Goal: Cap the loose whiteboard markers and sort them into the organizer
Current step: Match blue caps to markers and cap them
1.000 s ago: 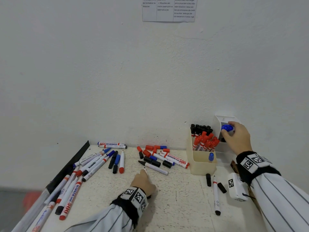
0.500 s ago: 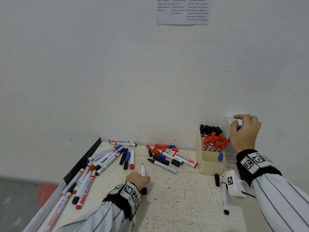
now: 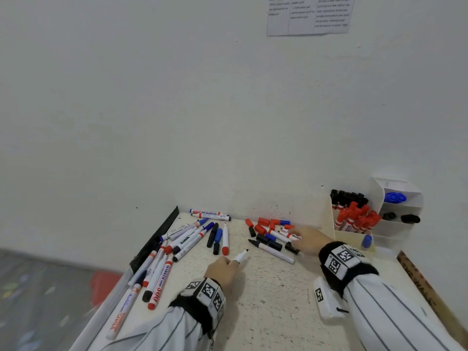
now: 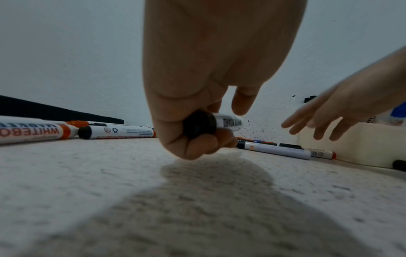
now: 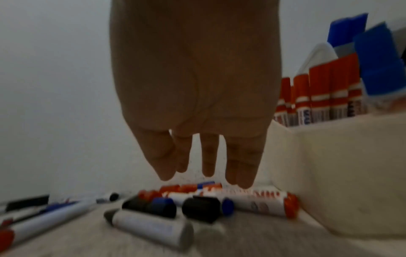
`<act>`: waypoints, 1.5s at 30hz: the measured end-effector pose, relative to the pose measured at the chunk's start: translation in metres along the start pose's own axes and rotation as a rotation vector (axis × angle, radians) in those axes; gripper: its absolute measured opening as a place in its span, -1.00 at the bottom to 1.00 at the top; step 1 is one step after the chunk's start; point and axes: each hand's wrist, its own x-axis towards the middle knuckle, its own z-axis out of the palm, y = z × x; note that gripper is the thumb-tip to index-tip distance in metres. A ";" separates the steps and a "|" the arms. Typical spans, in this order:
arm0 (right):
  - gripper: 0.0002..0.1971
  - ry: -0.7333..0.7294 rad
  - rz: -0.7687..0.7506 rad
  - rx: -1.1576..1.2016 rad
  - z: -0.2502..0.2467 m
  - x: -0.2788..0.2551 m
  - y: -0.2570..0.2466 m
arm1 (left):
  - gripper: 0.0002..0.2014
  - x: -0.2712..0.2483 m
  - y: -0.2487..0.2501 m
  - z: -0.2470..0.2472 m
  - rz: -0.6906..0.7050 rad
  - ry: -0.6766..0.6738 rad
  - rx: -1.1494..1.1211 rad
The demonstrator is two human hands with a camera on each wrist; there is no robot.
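Capping step: an uncapped black marker (image 3: 240, 257) was gripped in the left hand (image 3: 220, 271); the right hand (image 3: 307, 243), fingers extended and empty, hovered over loose caps (image 3: 264, 228). A black cap (image 3: 291, 248) was judged needed next.

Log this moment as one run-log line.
left hand: holds uncapped black marker | right hand: open over loose caps

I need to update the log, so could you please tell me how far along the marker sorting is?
Partly done. The organizer already holds upright red markers and black ones, with blue caps showing in a side bin. In hand: the left hand grips an uncapped black marker, while the open right hand reaches over the loose caps. Left: the many markers lying on the table.
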 end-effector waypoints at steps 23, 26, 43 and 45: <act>-0.79 0.136 0.120 0.037 0.046 -0.003 0.022 | -0.71 -0.009 0.005 0.030 0.173 0.014 0.138; -0.78 0.156 0.134 0.087 0.044 -0.008 0.022 | -0.73 -0.010 0.005 0.030 0.188 0.029 0.124; -0.82 0.268 -0.199 0.371 0.048 -0.047 -0.005 | -0.72 -0.009 0.006 0.032 0.314 -0.006 0.087; -0.77 0.243 -0.179 0.354 0.048 -0.048 -0.005 | -0.72 -0.009 0.005 0.032 0.324 -0.003 0.089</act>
